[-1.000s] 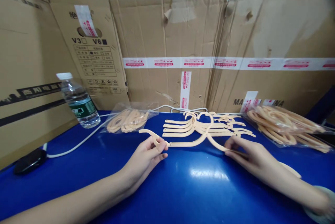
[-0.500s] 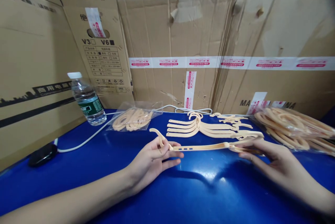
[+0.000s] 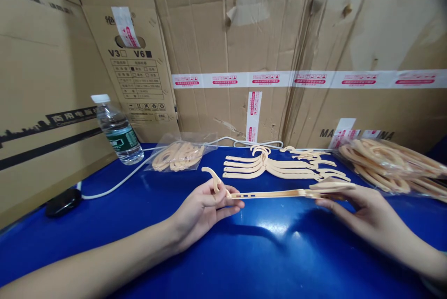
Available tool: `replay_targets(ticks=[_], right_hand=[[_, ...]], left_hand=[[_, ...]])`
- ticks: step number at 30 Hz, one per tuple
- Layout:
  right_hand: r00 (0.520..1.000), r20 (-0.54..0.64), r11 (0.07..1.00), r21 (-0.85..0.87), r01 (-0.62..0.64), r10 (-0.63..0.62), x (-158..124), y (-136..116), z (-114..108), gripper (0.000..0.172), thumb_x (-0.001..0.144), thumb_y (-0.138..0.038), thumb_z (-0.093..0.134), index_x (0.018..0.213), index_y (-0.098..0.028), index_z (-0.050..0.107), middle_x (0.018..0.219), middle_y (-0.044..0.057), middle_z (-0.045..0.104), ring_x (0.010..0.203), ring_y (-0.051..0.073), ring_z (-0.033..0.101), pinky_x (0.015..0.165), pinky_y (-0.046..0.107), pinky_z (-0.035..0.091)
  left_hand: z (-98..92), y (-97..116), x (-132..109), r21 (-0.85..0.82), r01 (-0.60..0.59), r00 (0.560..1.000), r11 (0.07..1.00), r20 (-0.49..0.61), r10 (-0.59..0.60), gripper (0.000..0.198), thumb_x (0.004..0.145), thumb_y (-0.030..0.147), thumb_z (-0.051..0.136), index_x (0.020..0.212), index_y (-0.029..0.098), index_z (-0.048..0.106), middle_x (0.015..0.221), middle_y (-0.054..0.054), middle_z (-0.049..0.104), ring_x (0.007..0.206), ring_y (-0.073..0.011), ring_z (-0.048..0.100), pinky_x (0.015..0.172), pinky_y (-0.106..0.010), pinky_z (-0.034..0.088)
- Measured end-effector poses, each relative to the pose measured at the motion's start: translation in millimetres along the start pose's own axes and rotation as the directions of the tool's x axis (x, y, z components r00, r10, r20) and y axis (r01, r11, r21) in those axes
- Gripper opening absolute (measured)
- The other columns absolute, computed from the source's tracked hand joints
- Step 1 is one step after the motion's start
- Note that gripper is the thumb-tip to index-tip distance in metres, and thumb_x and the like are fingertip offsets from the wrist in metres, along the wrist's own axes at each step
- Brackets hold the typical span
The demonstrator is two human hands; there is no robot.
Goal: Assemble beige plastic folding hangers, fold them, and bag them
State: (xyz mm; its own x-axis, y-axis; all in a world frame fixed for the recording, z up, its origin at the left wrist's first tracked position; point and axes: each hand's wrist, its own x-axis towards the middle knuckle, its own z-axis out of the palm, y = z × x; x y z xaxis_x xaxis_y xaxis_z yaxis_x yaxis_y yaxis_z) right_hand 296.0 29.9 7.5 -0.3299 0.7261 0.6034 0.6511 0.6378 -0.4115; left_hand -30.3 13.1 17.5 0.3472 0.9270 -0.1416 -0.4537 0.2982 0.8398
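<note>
Held level above the blue tabletop is a beige plastic folding hanger [image 3: 268, 194], stretched between both hands. My left hand [image 3: 206, 206] pinches its left end, where a curved arm or hook piece sticks up past the thumb. At the other end, my right hand [image 3: 363, 208] grips the hanger's arms between thumb and fingers; the fingers hide part of that end. Just behind it, several matching hangers [image 3: 244, 168] lie in an overlapping row, their hooks toward the boxes. Smaller beige hook pieces [image 3: 310, 154] lie to the right of the row.
A clear bag of beige parts [image 3: 178, 155] lies back left, and bagged hangers [image 3: 391, 166] lie at right. A water bottle [image 3: 122, 138], a black device [image 3: 63, 202] and a white cable [image 3: 115, 190] are at left. Cardboard boxes [image 3: 226, 52] wall the back and left.
Both hands keep hold of the hanger. The piece in my right hand has tilted slightly and my right fingers have shifted a little. The whole view has moved slightly.
</note>
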Motion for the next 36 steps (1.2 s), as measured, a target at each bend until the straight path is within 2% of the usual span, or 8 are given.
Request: replay_targets(ticks=[8, 12, 17, 24, 30, 36], right_hand=[[0.998, 0.009, 0.998, -0.003, 0.056, -0.056, -3, 0, 1, 0.008, 0.086, -0.028, 0.062, 0.091, -0.026, 0.068, 0.086, 0.005, 0.075, 0.074, 0.022, 0.071, 0.065, 0.029, 0.058], [0.995, 0.016, 0.995, 0.02, 0.101, -0.102, -6, -8, 3, 0.011, 0.086, -0.029, 0.061, 0.095, -0.03, 0.067, 0.091, 0.004, 0.074, 0.083, 0.026, 0.071, 0.065, 0.033, 0.059], [0.992, 0.036, 0.992, 0.031, 0.119, -0.12, -9, -17, 5, 0.011, 0.087, -0.027, 0.06, 0.095, -0.028, 0.067, 0.087, 0.003, 0.073, 0.074, 0.022, 0.07, 0.062, 0.031, 0.058], [0.994, 0.054, 0.995, 0.03, 0.095, -0.096, -10, -18, 10, 0.012, 0.089, -0.028, 0.059, 0.098, -0.027, 0.067, 0.091, 0.003, 0.074, 0.077, 0.02, 0.071, 0.067, 0.025, 0.059], [0.998, 0.006, 0.996, 0.065, 0.061, -0.062, -6, -27, 7, 0.011, 0.088, -0.03, 0.061, 0.096, -0.027, 0.067, 0.084, 0.001, 0.074, 0.07, 0.017, 0.072, 0.061, 0.019, 0.058], [0.994, 0.07, 0.978, 0.182, -0.1, 0.089, -6, -31, 8, 0.016, 0.086, -0.037, 0.063, 0.095, -0.025, 0.069, 0.083, 0.002, 0.075, 0.069, 0.018, 0.072, 0.057, 0.02, 0.058]], left_hand=[[-1.8, -3, 0, 0.075, -0.032, 0.999, 0.997, -0.023, 0.034, 0.026, 0.069, 0.026, 0.086, 0.076, 0.011, 0.065, 0.076, -0.005, 0.068, 0.074, -0.0175, 0.068, 0.079, -0.03, 0.052], [-0.2, -1, -2, 0.111, -0.058, 0.992, 0.992, -0.102, 0.07, 0.031, 0.063, 0.024, 0.088, 0.07, 0.013, 0.059, 0.075, -0.005, 0.07, 0.069, -0.0178, 0.068, 0.073, -0.031, 0.053], [1.6, -1, -3, 0.163, -0.094, 0.975, 0.982, -0.185, 0.124, 0.034, 0.061, 0.017, 0.085, 0.066, 0.016, 0.051, 0.069, -0.002, 0.068, 0.063, -0.017, 0.067, 0.07, -0.032, 0.053], [1.8, -3, 0, 0.171, -0.099, 0.964, 0.98, -0.23, 0.137, 0.042, 0.055, 0.023, 0.089, 0.063, 0.016, 0.049, 0.064, 0.0, 0.067, 0.056, -0.0152, 0.066, 0.061, -0.025, 0.053], [2.9, -7, -4, 0.127, -0.113, 0.94, 0.986, -0.308, 0.147, 0.035, 0.055, 0.018, 0.09, 0.067, 0.015, 0.058, 0.071, -0.002, 0.071, 0.067, -0.0176, 0.071, 0.064, -0.023, 0.057], [2.6, -6, -5, 0.144, -0.169, 0.908, 0.975, -0.362, 0.211, 0.033, 0.057, 0.016, 0.09, 0.066, 0.014, 0.059, 0.068, -0.001, 0.07, 0.069, -0.0157, 0.072, 0.065, -0.018, 0.058]])
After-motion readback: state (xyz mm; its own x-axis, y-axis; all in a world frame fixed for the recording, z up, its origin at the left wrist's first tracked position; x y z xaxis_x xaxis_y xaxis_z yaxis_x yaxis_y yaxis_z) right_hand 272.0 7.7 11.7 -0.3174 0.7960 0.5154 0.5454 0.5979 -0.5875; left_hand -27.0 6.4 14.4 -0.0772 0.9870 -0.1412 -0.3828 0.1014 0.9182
